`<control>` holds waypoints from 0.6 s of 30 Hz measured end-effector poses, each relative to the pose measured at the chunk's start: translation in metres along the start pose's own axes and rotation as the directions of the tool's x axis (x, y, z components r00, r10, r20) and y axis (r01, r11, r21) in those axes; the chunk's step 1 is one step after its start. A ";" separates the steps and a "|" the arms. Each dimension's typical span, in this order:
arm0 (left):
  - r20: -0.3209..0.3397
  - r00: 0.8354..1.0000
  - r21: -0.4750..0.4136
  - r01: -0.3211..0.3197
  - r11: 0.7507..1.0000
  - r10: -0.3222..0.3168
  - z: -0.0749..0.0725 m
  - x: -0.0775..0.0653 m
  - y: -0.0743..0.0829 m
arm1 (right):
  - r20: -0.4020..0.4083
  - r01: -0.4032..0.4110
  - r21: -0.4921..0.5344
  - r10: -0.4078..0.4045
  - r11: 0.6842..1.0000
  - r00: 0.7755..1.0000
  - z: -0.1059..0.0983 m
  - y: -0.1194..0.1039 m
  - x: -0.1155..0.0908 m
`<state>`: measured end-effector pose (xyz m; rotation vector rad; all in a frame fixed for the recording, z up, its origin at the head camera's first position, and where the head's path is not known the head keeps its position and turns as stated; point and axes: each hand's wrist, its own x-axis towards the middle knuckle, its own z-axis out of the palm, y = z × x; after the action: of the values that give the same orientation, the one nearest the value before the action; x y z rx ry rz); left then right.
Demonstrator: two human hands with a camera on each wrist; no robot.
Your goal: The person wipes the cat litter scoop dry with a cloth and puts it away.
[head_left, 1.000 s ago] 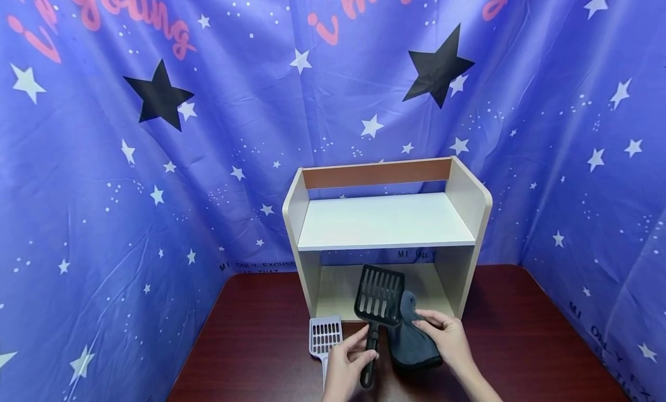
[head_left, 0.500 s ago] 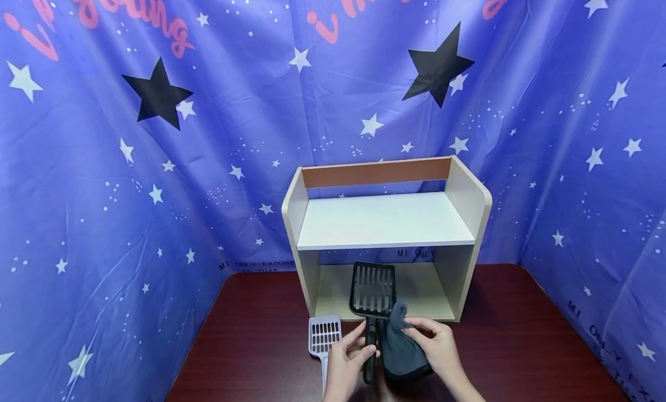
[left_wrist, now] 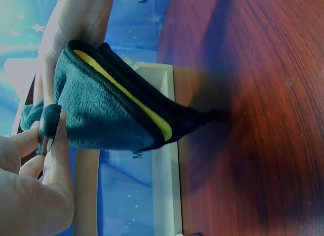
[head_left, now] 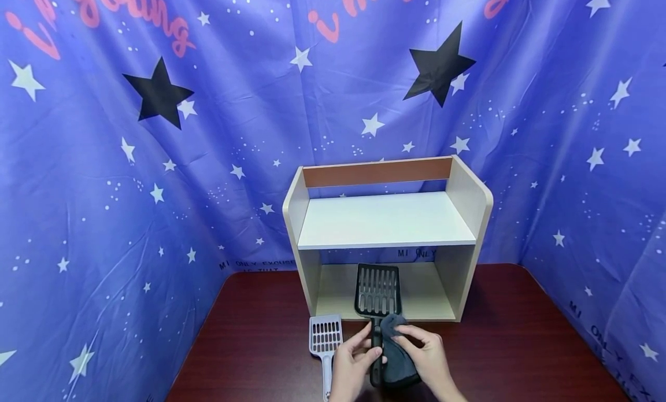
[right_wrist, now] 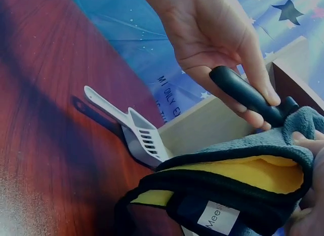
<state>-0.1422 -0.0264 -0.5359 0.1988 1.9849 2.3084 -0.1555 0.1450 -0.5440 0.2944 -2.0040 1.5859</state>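
Note:
My left hand (head_left: 354, 361) pinches the handle of a black slotted litter scoop (head_left: 378, 289) between thumb and fingers, its head pointing up toward the shelf. In my right hand (head_left: 428, 356) is a folded grey cloth (head_left: 399, 358) with yellow lining and black edging, pressed at the scoop's neck. The right wrist view shows the black handle (right_wrist: 243, 91) in the left hand, with the cloth (right_wrist: 238, 142) bunched against its upper end. A white label shows on the cloth's edging. Left of the left hand lies a pale lilac litter scoop (head_left: 326, 335).
Behind the hands stands a small two-tier shelf unit (head_left: 386, 222) of pale wood with a white upper board. It rests on a dark red-brown table (head_left: 250, 338). A blue-purple starry curtain (head_left: 234, 130) hangs at the back and both sides.
My right hand has moved left with the cloth, bringing it up against the black scoop's neck. The scoop shifted left, then slightly back right, staying in my left hand.

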 end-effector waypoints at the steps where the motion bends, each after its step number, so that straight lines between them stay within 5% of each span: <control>1: -0.004 1.000 0.004 0.003 1.000 -0.003 -0.001 0.000 0.000 | 0.007 0.012 -0.002 -0.012 1.000 1.000 0.000 0.001 0.000; 9: -0.038 0.998 0.015 0.050 0.999 -0.049 -0.010 0.000 0.010 | 0.127 0.087 0.015 -0.089 0.996 0.988 -0.013 0.009 0.000; 18: -0.024 0.999 -0.014 0.028 1.000 -0.028 -0.018 0.002 0.011 | 0.032 0.030 -0.010 -0.030 0.999 0.999 -0.030 0.016 0.014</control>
<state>-0.1464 -0.0455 -0.5276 0.1421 1.9698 2.3173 -0.1659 0.1803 -0.5457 0.3461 -2.0222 1.5607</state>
